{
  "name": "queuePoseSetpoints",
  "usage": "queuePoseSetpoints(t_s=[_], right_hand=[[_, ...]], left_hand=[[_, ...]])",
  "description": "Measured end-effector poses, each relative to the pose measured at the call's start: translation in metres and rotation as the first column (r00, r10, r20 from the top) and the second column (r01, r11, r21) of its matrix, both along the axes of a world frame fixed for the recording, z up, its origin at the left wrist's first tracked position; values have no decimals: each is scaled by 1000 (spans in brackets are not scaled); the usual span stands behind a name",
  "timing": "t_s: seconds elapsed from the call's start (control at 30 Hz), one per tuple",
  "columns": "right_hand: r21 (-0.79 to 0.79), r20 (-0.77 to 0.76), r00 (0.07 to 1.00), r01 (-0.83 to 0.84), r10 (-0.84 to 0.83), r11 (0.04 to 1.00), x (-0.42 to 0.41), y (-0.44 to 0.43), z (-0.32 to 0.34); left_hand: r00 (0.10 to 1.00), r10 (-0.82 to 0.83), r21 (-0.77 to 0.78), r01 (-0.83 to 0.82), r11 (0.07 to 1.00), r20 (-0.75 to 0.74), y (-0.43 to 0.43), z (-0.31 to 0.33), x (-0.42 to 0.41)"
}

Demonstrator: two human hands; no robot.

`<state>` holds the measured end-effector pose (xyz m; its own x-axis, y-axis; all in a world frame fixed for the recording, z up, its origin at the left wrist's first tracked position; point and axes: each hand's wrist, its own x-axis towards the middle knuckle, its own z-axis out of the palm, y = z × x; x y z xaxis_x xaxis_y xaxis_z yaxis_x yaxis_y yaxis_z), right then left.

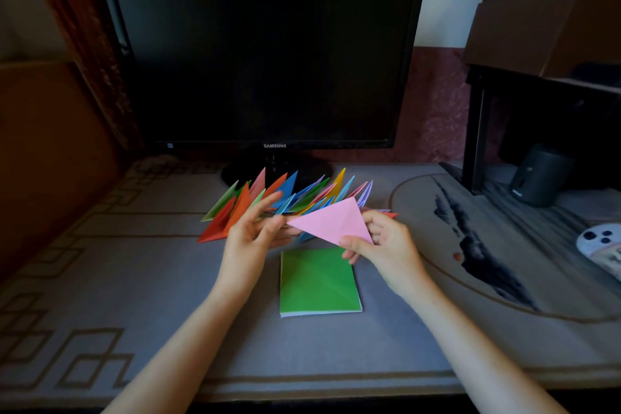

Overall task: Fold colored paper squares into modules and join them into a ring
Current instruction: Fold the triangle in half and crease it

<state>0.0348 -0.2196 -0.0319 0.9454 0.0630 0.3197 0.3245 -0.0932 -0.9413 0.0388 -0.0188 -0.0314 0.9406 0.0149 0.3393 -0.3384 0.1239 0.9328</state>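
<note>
A black flat-screen monitor with a dark screen stands well beyond the fingers, at the back of the grey patterned tabletop. A brown cardboard box sits on a dark shelf far off to the right of the right hand's fingers.

Just behind both sets of fingers, a long row of folded paper modules in orange, green, blue, yellow, pink and lilac rests on the tabletop, points sticking up and back. Just below the fingers, nearer the person, a square stack of paper sheets with a green top sheet lies flat.

Between the two hands, raised above that stack, is a pink folded paper triangle. The right hand pinches its lower right corner, thumb on top and curled fingers behind. The left hand has its fingers spread apart and fairly straight, their tips at the triangle's left corner; blur hides whether they touch it.

A small dark cylindrical speaker stands under the shelf, far right of the fingers.
</note>
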Motion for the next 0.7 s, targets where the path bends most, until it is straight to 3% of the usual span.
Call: queuePoseSetpoints(t_s=[0.1,0.27,0.5,0.7], right_hand=[[47,14,1000,21,-21,999,-1,0,1],[135,-31,997,-61,66,989,-6,9,4],[-49,-98,985,-150,144,988,-9,17,-2],[-30,-62,989,-139,137,990,-7,15,-3]], left_hand=[[991,-89,-74,82,994,-98,-3,1,-3],[975,-160,69,173,983,-157,-14,-3,-6],[990,-113,105,122,987,-85,-14,-4,-5],[999,-22,12,22,1000,-42,-12,-1,-5]])
